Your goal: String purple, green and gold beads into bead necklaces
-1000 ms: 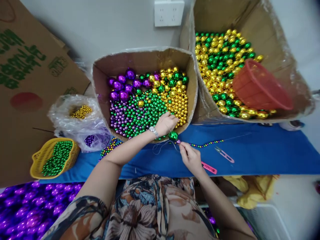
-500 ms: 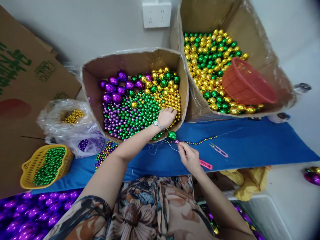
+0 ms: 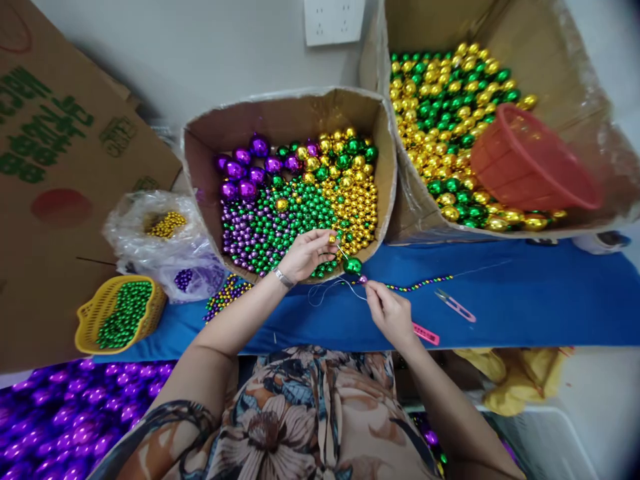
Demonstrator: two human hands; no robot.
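Observation:
My left hand [image 3: 311, 255] pinches a small gold bead [image 3: 332, 239] over the front edge of the middle cardboard box [image 3: 290, 103]. Close by, my right hand [image 3: 389, 310] is closed near a thin needle [image 3: 343, 252] that carries a large green bead [image 3: 353, 266] and a small light purple bead [image 3: 363, 280]. The needle's tip points up toward the gold bead. White thread [image 3: 320, 293] loops loosely on the blue cloth below. A strand of small beads [image 3: 423, 284] lies on the cloth to the right. What my right fingers grip is partly hidden.
Thread snips [image 3: 456, 306] and a pink cutter [image 3: 426, 333] lie right of my hands. A larger box [image 3: 565, 80] holds beads and a red basket [image 3: 530, 160]. On the left are a yellow basket [image 3: 85, 327], plastic bags [image 3: 145, 207] and loose small beads [image 3: 227, 297].
My left hand has come back out of the gold beads toward the needle, now with a gold bead in its fingertips. My right hand stays much the same; the view has shifted.

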